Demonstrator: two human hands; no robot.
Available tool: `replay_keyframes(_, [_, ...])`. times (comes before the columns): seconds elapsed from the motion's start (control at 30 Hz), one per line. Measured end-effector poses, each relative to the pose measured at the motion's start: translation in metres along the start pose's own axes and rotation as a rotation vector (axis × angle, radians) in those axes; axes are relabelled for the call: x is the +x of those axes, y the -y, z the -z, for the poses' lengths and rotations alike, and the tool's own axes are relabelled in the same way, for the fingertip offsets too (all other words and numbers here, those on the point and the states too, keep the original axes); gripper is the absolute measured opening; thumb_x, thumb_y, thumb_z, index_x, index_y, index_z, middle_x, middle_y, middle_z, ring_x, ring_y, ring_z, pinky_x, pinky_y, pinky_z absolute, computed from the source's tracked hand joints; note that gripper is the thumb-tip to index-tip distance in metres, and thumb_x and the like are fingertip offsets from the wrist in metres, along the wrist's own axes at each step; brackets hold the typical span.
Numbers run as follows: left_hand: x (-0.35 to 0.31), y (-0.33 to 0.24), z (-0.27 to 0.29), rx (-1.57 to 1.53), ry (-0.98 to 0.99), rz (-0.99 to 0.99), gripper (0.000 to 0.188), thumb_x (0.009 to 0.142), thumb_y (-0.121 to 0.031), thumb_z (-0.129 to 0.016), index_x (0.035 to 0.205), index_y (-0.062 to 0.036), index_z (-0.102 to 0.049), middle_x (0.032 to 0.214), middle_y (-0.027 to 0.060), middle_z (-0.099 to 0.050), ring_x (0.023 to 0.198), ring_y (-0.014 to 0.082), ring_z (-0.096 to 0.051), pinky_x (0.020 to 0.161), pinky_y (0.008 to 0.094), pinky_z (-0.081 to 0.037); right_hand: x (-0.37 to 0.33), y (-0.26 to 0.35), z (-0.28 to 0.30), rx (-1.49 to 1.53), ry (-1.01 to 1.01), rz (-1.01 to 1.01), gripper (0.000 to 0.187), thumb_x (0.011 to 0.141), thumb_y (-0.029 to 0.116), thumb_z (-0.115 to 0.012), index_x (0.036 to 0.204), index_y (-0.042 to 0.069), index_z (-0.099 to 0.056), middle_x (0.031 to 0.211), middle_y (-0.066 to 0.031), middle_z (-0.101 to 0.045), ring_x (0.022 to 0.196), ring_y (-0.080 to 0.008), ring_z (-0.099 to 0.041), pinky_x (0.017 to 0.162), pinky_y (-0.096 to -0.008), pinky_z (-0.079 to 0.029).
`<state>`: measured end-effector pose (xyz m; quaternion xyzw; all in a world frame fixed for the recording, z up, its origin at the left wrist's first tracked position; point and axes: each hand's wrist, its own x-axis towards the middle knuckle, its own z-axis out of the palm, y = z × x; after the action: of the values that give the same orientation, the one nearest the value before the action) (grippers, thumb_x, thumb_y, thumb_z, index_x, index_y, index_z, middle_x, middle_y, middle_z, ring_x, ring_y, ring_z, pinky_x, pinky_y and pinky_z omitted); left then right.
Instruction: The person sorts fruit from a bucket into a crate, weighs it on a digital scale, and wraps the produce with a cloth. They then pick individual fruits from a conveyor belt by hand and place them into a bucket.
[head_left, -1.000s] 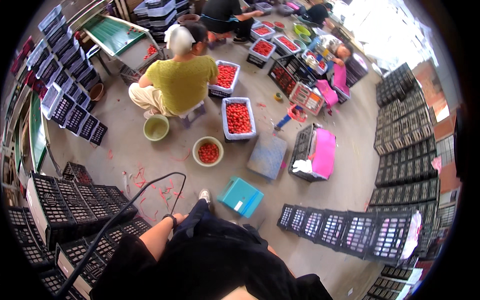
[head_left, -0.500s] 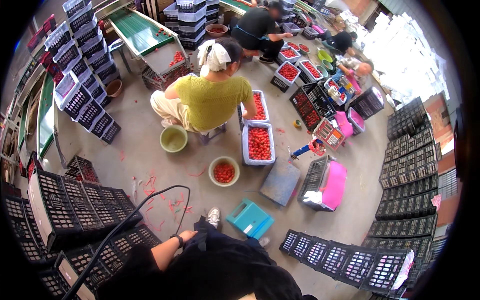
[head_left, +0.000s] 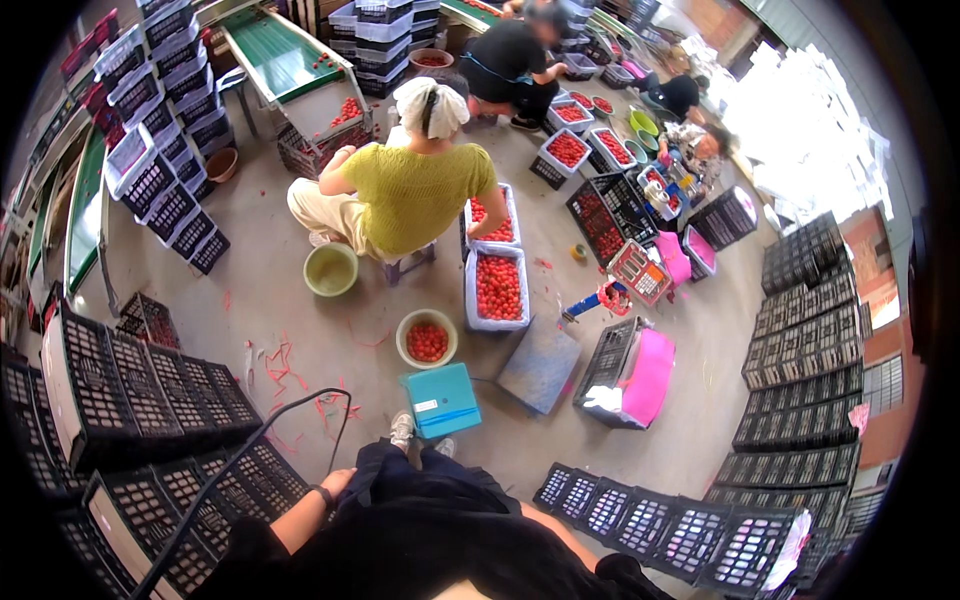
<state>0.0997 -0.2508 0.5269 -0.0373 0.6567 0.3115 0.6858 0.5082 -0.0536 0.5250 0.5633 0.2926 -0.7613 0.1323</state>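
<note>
My left hand (head_left: pixel 340 482), with a dark band at its wrist, hangs at my left thigh against dark trousers. Its fingers are too hidden to read. A thin black cable (head_left: pixel 285 408) loops past and ends close to that hand. Of my right arm only the forearm (head_left: pixel 562 530) shows, at my right hip; the fingers are hidden. In front of my shoes stands a teal plastic stool (head_left: pixel 443 388). Just beyond it is a pale bowl (head_left: pixel 427 341) of small red fruit, apparently cherry tomatoes. Neither hand touches the stool or bowl.
A person in a yellow-green top (head_left: pixel 420 200) sits by lined crates of red fruit (head_left: pixel 498 290). A platform scale (head_left: pixel 540 365) and a pink-covered crate (head_left: pixel 645 380) stand right. Black crates (head_left: pixel 150 385) flank me, with more (head_left: pixel 680 525) right. Other people work farther back.
The teal stool has turned and shifted toward the fruit bowl. My view has shifted, and both shoes now point at the stool. My right forearm has come into view.
</note>
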Motion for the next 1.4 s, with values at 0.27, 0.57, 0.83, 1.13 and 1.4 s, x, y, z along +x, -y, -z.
replay_keyframes(0.27, [-0.014,0.029,-0.006,0.178,-0.181,-0.100,0.040,0.089,-0.029,-0.040,0.096,0.0057,-0.057,0.088,0.0137,-0.062,0.076,0.0177,-0.059,0.071,0.0294,-0.045,0.013,0.016,0.006,-0.098,0.049,-0.017,0.029,0.085,0.029,-0.047,0.097,0.004,-0.056,0.090,-0.0068,-0.061,0.075,-0.0151,-0.056,0.071,-0.0272,-0.045])
replay_keyframes(0.57, [-0.036,0.003,0.033,0.177,-0.181,-0.127,0.037,0.089,-0.027,-0.041,0.096,0.0067,-0.056,0.086,0.0104,-0.061,0.071,0.0157,-0.057,0.067,0.0290,-0.045,0.024,0.022,-0.024,-0.158,0.027,-0.017,0.028,0.086,0.027,-0.046,0.098,0.004,-0.057,0.090,-0.0061,-0.061,0.076,-0.0151,-0.056,0.073,-0.0275,-0.045])
replay_keyframes(0.83, [-0.053,-0.009,0.070,-0.140,-0.122,-0.107,0.032,0.088,-0.026,-0.044,0.094,0.0014,-0.059,0.083,0.0082,-0.061,0.067,0.0145,-0.057,0.062,0.0275,-0.047,0.041,0.056,-0.052,-0.271,0.052,-0.015,0.027,0.086,0.024,-0.046,0.098,0.004,-0.057,0.091,-0.0054,-0.061,0.077,-0.0152,-0.057,0.074,-0.0278,-0.044])
replay_keyframes(1.13, [-0.045,0.011,0.083,-0.424,-0.137,-0.118,0.030,0.088,-0.023,-0.042,0.097,0.0005,-0.059,0.086,0.0073,-0.062,0.073,0.0133,-0.056,0.068,0.0263,-0.045,0.075,0.122,-0.065,-0.440,0.125,-0.058,0.025,0.086,0.022,-0.045,0.098,0.003,-0.057,0.091,-0.0048,-0.061,0.077,-0.0150,-0.057,0.076,-0.0279,-0.044])
replay_keyframes(1.4, [-0.029,0.016,0.086,-0.509,-0.219,-0.250,0.028,0.088,-0.019,-0.041,0.099,-0.0003,-0.059,0.089,0.0065,-0.062,0.078,0.0122,-0.056,0.072,0.0252,-0.044,0.114,0.203,-0.094,-0.553,0.201,-0.121,0.025,0.086,0.021,-0.045,0.097,0.003,-0.057,0.090,-0.0047,-0.061,0.077,-0.0145,-0.057,0.075,-0.0276,-0.044])
